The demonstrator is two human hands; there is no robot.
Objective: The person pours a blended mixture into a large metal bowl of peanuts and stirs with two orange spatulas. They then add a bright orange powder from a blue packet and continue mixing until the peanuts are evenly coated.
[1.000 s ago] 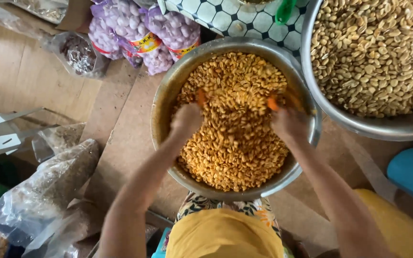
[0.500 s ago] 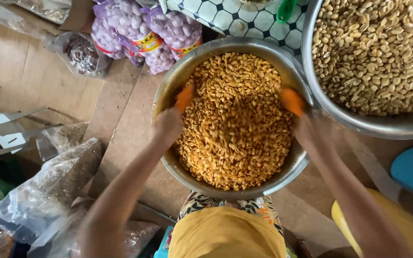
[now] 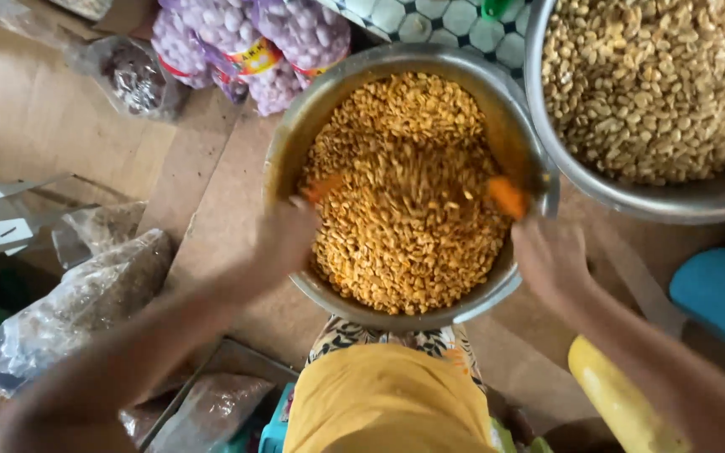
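Both hands are in the big metal bowl of orange-coated nuts on the floor in front of the person. Left hand at the near left rim, right hand at the near right, set well apart; fingertips look stained orange, but it's too blurry to tell if either is actually closed on the nuts. Coating looks pretty even all over, so the mixing seems mostly done. Second bowl of pale nuts beside it looks uncoated, and bagged garlic sits behind
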